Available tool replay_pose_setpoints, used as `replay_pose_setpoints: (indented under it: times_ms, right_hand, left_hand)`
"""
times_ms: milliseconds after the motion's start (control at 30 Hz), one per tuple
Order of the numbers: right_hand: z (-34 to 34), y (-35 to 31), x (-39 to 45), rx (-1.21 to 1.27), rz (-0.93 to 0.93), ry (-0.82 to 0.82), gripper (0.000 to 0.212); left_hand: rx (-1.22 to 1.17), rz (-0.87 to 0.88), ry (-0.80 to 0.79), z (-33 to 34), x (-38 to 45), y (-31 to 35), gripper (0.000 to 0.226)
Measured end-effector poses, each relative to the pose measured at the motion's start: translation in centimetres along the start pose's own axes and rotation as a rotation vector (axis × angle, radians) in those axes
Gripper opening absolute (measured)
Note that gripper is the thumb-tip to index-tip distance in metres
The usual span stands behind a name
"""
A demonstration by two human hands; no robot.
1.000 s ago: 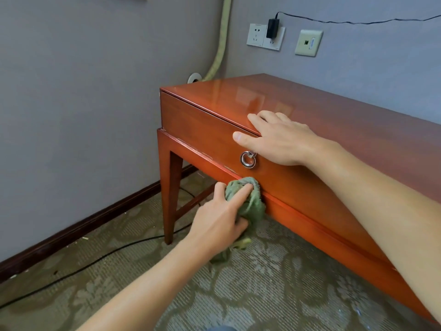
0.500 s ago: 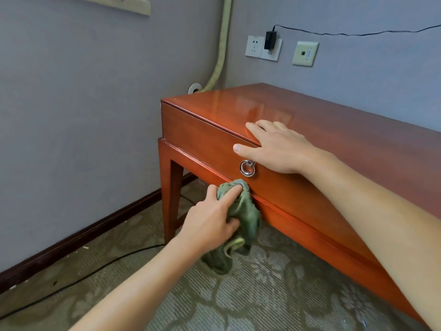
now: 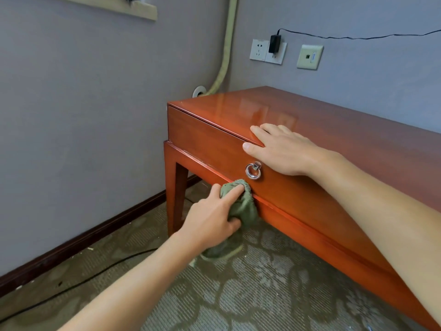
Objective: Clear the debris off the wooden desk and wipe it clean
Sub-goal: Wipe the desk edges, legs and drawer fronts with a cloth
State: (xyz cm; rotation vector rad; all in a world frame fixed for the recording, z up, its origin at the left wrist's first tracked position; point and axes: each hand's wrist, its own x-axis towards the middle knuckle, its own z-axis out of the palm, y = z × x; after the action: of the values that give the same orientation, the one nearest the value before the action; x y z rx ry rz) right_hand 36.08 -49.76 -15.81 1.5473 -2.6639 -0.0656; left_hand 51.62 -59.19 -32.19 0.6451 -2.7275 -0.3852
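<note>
A glossy reddish wooden desk [image 3: 334,130] fills the right half of the view, with a drawer front bearing a silver ring pull [image 3: 253,171]. My left hand [image 3: 212,218] grips a bunched green cloth [image 3: 243,204] and presses it with the index finger against the rail just below the ring pull. The cloth's loose end hangs down toward the floor. My right hand [image 3: 284,149] lies flat, fingers spread, on the desk's front top edge above the pull, holding nothing.
Grey walls meet in the corner behind the desk. A beige hose [image 3: 226,44] runs down into a wall fitting. Sockets with a black plugged adapter [image 3: 274,44] sit above the desk. A black cable [image 3: 95,275] crosses the patterned carpet along a dark skirting board.
My left hand has slid the cloth leftward and upward along the lower rail, closer to the ring pull. My right hand has stayed on the desk edge. The view has tilted slightly.
</note>
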Motion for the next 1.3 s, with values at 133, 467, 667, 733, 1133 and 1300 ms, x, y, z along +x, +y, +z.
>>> replay_pose_setpoints:
  times_ms: [133, 467, 667, 733, 1133, 1300]
  right_hand:
    - [-0.6, -1.2, 0.8, -0.047, -0.047, 0.016, 0.071]
    - [-0.5, -1.3, 2.3, -0.005, -0.177, -0.009, 0.083]
    - [-0.5, -1.4, 2.7, -0.022, -0.176, -0.015, 0.088]
    - [-0.6, -1.4, 2.7, -0.028, -0.168, -0.032, 0.088]
    - [-0.4, -5.3, 9.5, 0.042, -0.065, -0.06, 0.098]
    - [0.0, -5.1, 9.9, 0.029, -0.056, -0.044, 0.098]
  left_hand:
    - [0.075, -0.025, 0.05, -0.3, 0.7, -1.1, 0.081]
    - [-0.012, -0.353, 0.117, -3.0, 4.9, -8.9, 0.078]
    - [0.078, -0.084, 0.07, -1.2, 2.6, -6.3, 0.082]
    - [0.127, -0.135, 0.114, -1.8, 3.7, -8.3, 0.082]
    - [0.046, -0.406, 0.117, -4.8, 7.5, -14.1, 0.077]
    - [0.165, -0.284, 0.126, -3.7, 6.4, -12.9, 0.077]
